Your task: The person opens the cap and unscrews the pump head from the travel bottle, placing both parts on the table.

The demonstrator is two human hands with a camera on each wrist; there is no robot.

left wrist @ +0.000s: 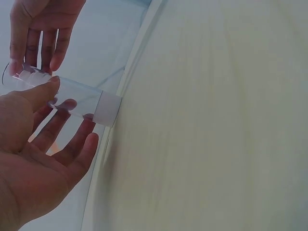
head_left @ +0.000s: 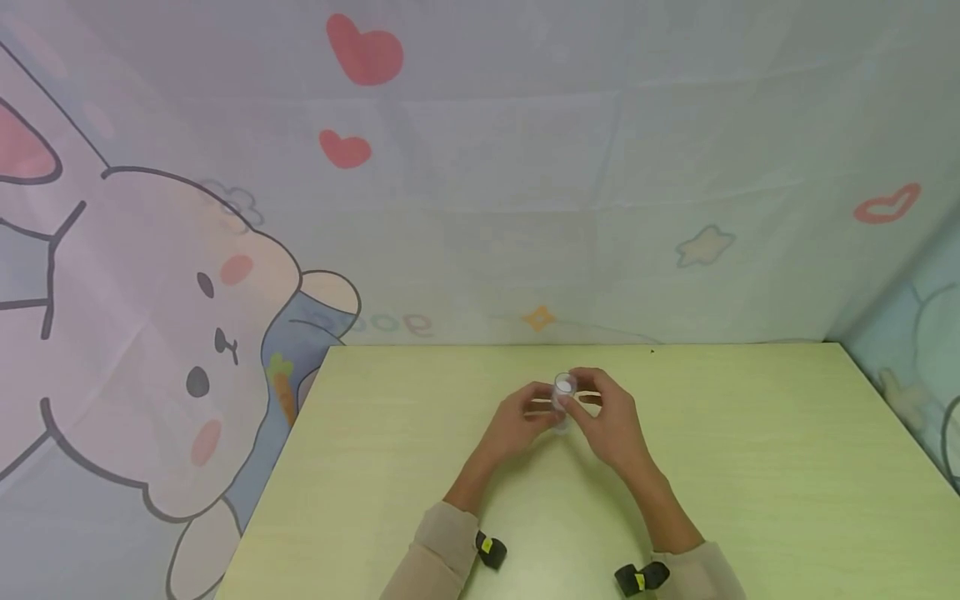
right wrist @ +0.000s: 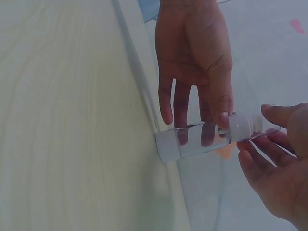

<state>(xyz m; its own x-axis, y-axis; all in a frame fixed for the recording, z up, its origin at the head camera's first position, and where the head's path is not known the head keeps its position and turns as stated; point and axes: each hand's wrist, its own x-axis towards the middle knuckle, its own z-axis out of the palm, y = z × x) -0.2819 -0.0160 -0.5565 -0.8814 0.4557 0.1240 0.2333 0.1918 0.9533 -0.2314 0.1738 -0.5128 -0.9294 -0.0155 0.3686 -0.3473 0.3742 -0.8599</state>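
Note:
A slim clear bottle (head_left: pixel 563 388), upright with a white base (left wrist: pixel 107 109), is between both hands above the middle of the table. Whether its base touches the tabletop I cannot tell. My left hand (head_left: pixel 516 422) grips the clear body (right wrist: pixel 191 139), thumb on one side and fingers on the other. Around the top, my right hand (head_left: pixel 613 419) pinches the clear cap (right wrist: pixel 269 129) between thumb and fingers. White fittings, perhaps a nozzle, show through the cap. Fingers partly hide the upper body.
The pale yellow-green wooden table (head_left: pixel 750 450) extends to both sides of the hands. Behind it hangs a cloth backdrop (head_left: pixel 495 208) printed with a rabbit and hearts. A small dark speck (head_left: pixel 652 352) lies near the far table edge.

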